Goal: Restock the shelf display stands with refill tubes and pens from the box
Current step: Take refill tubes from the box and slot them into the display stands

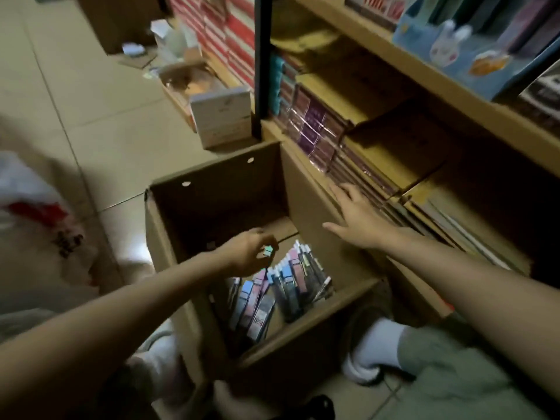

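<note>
An open cardboard box stands on the floor against the shelf. Several refill tubes and pens with blue, pink and dark labels lie in its near right corner. My left hand hangs inside the box above them and pinches a small pale-green-capped item. My right hand is spread flat with straight fingers over the box's right flap, its fingertips at the edge of the lowest shelf.
The wooden shelf unit on the right holds purple wrapped packs, flat cartons and a blue display stand higher up. Smaller boxes sit on the tiled floor behind. A white and red bag lies left. My knees flank the box.
</note>
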Available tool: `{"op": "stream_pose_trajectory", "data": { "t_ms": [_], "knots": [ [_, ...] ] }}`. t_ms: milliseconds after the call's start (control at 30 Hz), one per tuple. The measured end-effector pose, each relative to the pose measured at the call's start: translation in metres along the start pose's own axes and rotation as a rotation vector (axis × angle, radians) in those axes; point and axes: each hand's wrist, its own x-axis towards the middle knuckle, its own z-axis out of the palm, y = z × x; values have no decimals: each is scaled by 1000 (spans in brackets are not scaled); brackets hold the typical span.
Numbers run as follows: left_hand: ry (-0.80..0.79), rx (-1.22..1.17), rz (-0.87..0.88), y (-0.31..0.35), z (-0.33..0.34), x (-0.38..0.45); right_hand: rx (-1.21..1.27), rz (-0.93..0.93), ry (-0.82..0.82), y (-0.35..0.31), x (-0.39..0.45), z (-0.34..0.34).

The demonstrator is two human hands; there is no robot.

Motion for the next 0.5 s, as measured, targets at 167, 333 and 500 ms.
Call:
{"op": "stream_pose_trajectory", "data": {
  "t_ms": [167, 333, 500],
  "knots": [
    [-120, -25, -99, -8, 80, 9, 83, -11, -18, 8, 20, 33],
    [-325, 287, 70, -11, 134, 35, 121, -1, 87, 14, 27, 52],
    [-420, 537, 287, -28, 163, 51, 42, -39, 149, 16, 31, 54]
  ]
}}
